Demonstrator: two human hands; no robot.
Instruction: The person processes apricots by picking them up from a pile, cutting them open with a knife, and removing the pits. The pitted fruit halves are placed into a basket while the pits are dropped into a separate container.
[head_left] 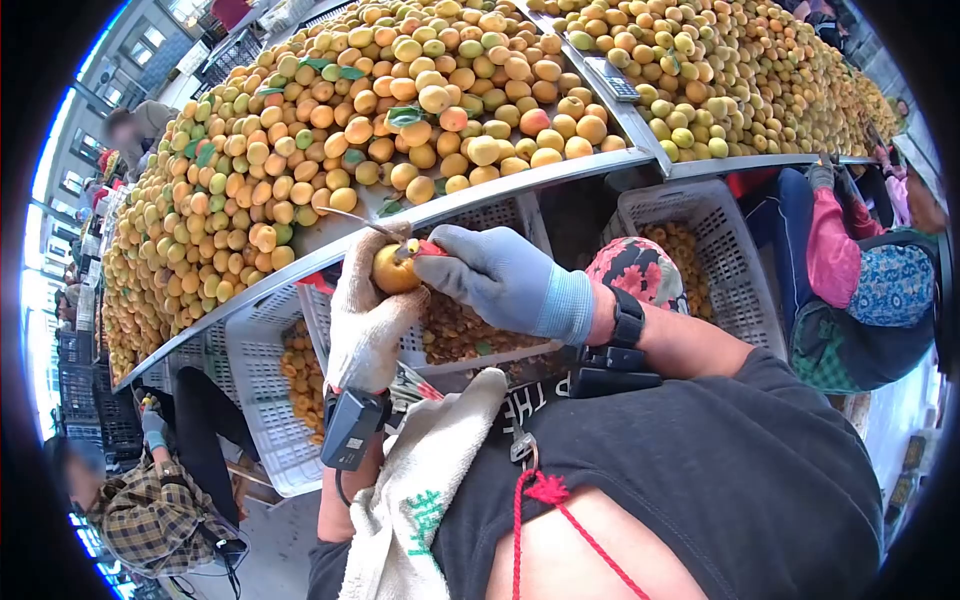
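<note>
Fruit at bench edge, cut prob. unfinished.
L hand fingers grip it, R hand fingers grip knife; cut pcs below bench, uncut heap atop.

Apricots were orange-yellow, some green; one glove was blue-gray; the seated person's shirt was plaid.

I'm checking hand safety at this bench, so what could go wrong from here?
The knife in the right hand lies right by the fingers of the left hand; a slip could cut through the glove. The round fruit might also turn in that grip and throw the blade off line. Less seriously, fruit piled near the table's rim could roll over, perhaps into a crate below.
</note>
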